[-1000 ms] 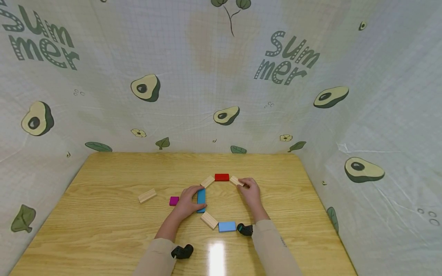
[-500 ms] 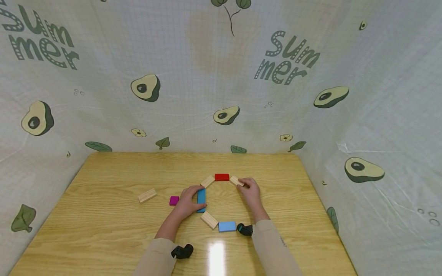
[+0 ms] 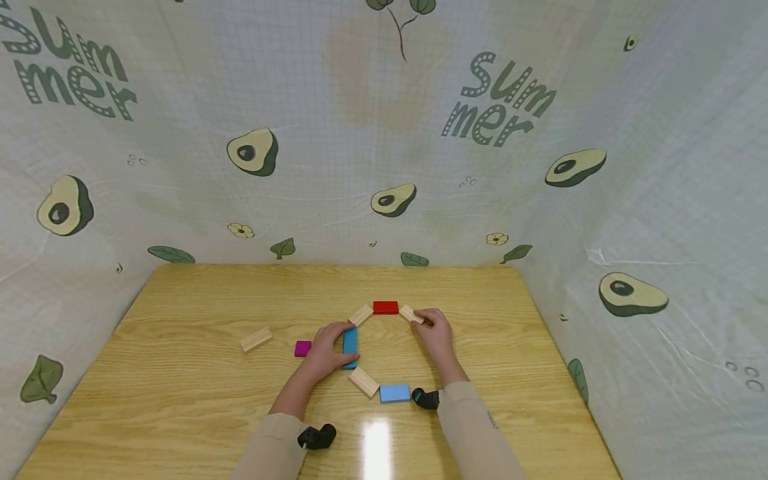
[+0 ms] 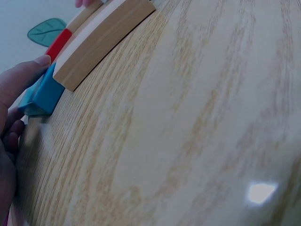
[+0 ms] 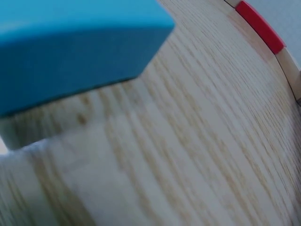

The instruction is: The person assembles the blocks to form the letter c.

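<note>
Wooden blocks lie on the table in a partial ring in the head view. On its left side my left hand [image 3: 324,351] holds a blue block [image 3: 350,343], thumb at the near end and fingers at the far end. In the left wrist view, the thumb touches this blue block [image 4: 47,94]. At the ring's far right, my right hand [image 3: 436,333] pinches a plain wooden block [image 3: 409,313] by its near end. A red block [image 3: 386,308] lies between that block and another plain block [image 3: 361,315].
A plain block [image 3: 364,383] and a light blue block [image 3: 394,394] form the ring's near side. Left of the ring are a magenta block [image 3: 303,349], partly behind my left hand, and a separate plain block [image 3: 256,340]. A patterned cloth [image 3: 324,220] walls the table [image 3: 180,400].
</note>
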Demonstrator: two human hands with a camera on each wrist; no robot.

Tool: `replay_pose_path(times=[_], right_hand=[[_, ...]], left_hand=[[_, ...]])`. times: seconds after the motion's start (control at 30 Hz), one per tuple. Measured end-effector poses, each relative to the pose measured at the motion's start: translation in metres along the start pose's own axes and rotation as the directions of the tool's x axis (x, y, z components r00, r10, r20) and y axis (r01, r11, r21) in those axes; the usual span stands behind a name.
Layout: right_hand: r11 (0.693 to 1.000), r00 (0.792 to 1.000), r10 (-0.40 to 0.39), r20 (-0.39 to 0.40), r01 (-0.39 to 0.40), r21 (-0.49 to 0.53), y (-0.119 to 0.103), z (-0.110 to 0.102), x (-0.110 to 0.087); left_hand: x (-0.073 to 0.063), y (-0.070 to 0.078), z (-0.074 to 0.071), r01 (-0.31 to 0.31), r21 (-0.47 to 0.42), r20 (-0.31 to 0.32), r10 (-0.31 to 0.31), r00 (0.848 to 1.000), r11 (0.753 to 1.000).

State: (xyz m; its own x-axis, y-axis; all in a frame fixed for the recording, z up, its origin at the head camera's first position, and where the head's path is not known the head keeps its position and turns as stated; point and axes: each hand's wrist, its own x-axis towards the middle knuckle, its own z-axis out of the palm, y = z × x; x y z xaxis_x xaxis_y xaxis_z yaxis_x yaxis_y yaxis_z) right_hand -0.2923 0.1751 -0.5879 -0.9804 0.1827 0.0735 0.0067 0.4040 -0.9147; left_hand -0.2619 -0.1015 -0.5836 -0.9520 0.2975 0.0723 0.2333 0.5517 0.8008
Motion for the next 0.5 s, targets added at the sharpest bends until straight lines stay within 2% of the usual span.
replay_pose_path(times=[0.13,0.37,0.5], right_hand=[[1.0,1.0,0.003,0.002,-0.003,0.002,-0.003,-0.001,-0.001],[0.998,0.999,0.04,0.019,-0.041,0.055,-0.007,-0.006,0.0],[0.996,0.998,0.048,0.038,-0.051,0.067,-0.012,-0.009,0.0]], left_hand=[[-0.001,0.001,-0.001,0.004,-0.01,-0.003,-0.004,1.0,1.0],[-0.002,0.0,-0.003,0.052,-0.115,-0.042,-0.057,0.997,0.992],[-0.008,0.004,-0.006,0.065,-0.159,-0.044,-0.073,0.996,0.985]])
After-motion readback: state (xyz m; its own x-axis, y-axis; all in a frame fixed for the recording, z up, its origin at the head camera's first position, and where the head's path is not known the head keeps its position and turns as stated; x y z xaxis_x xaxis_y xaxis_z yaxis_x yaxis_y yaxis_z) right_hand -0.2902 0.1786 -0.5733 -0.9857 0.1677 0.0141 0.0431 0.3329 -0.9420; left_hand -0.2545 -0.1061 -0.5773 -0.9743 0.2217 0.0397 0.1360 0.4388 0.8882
